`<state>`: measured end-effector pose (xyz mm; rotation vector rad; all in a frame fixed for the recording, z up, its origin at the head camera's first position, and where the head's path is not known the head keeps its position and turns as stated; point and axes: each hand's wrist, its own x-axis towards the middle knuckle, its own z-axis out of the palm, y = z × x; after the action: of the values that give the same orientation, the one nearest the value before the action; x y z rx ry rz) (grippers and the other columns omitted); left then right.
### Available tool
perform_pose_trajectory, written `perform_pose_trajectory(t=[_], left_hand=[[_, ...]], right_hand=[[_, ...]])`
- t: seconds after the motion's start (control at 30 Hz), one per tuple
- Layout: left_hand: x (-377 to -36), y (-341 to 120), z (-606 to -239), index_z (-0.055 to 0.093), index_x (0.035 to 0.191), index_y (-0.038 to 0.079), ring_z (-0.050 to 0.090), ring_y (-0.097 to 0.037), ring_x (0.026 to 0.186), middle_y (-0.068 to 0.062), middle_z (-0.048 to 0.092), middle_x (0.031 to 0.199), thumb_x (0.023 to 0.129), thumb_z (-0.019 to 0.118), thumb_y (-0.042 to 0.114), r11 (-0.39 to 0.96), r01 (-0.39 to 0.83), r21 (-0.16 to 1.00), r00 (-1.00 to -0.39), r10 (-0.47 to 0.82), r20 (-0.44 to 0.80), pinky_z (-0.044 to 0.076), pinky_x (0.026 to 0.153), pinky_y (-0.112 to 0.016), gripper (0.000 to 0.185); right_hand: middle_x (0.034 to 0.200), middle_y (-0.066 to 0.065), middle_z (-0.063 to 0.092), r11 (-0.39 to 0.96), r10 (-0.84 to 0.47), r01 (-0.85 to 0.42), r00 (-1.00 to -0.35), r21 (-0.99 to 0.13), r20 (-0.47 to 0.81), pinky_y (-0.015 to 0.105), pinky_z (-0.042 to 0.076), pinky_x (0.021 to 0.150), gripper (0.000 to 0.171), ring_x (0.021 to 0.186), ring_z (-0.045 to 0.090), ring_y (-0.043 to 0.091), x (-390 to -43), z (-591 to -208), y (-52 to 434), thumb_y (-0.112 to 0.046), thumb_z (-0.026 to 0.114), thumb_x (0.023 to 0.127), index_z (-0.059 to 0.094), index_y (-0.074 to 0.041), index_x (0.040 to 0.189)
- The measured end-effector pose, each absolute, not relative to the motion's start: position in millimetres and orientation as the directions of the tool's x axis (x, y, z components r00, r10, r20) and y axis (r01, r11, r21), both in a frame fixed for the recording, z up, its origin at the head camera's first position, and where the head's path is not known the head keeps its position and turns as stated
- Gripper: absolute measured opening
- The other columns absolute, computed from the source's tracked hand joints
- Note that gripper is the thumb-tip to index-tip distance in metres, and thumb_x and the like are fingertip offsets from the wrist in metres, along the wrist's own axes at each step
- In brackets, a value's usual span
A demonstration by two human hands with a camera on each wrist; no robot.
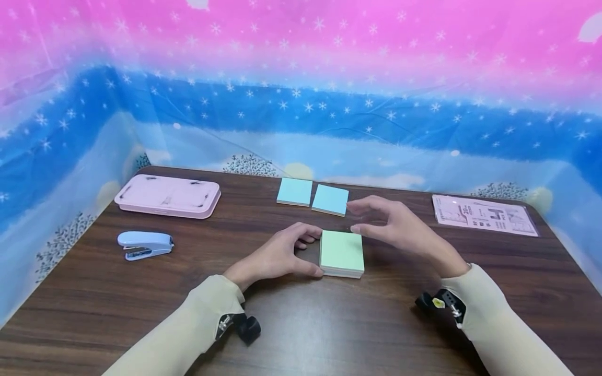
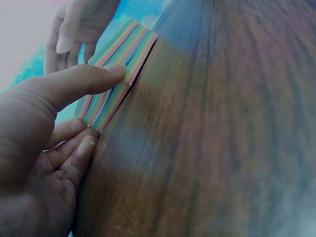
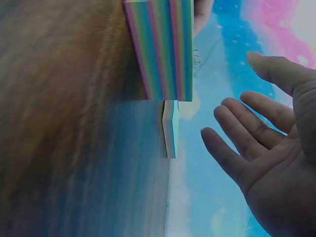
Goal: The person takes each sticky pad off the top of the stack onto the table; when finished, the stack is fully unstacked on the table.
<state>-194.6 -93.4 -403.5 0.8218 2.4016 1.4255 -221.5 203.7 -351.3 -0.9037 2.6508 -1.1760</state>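
Observation:
A square stack of sticky note pads (image 1: 342, 251), pale green on top, sits on the wooden table in front of me. Its sides show rainbow-coloured stripes in both wrist views. My left hand (image 1: 280, 256) holds the stack at its left side, thumb at the near left corner and index finger at the far one. In the left wrist view that thumb lies across the striped pads (image 2: 142, 45). My right hand (image 1: 400, 224) hovers above the table to the stack's right, fingers spread and holding nothing. Behind the stack lie two light-blue sticky note pads, the left one (image 1: 294, 191) and the right one (image 1: 330, 199).
A pink case (image 1: 166, 196) lies at the back left, with a light-blue stapler (image 1: 146, 244) nearer me. At the back right is a flat pink printed packet (image 1: 484, 215). A snowflake-patterned cloth (image 1: 301, 104) hangs around the table's back and sides.

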Motion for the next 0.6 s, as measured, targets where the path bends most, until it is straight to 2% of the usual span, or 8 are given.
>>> perform_pose_trajectory(t=[0.27, 0.6], left_hand=[[-195.5, -93.8, -406.9, 0.060, 0.144, 0.005, 0.058, -0.021, 0.124, -0.005, 0.060, 0.138, 0.079, 0.095, 0.025, 0.362, 0.351, 0.863, -0.814, 0.574, 0.090, 0.050, 0.107, -0.035, 0.077], [-195.2, -92.5, -405.3, 0.060, 0.143, 0.005, 0.058, -0.022, 0.124, -0.005, 0.060, 0.138, 0.079, 0.095, 0.023, 0.358, 0.353, 0.864, -0.814, 0.573, 0.095, 0.050, 0.107, -0.035, 0.076]], right_hand=[[0.145, -0.002, 0.063, 0.567, -0.593, -0.491, -0.801, -0.661, 0.087, 0.054, 0.048, 0.111, 0.056, 0.133, 0.060, 0.024, -208.2, -362.1, 213.4, -0.035, 0.081, 0.097, 0.063, -0.016, 0.146], [0.149, 0.001, 0.061, 0.595, -0.625, -0.471, -0.780, -0.651, -0.006, 0.059, 0.044, 0.113, 0.075, 0.140, 0.053, 0.029, -204.4, -368.0, 219.5, -0.043, 0.088, 0.088, 0.060, -0.017, 0.151]])
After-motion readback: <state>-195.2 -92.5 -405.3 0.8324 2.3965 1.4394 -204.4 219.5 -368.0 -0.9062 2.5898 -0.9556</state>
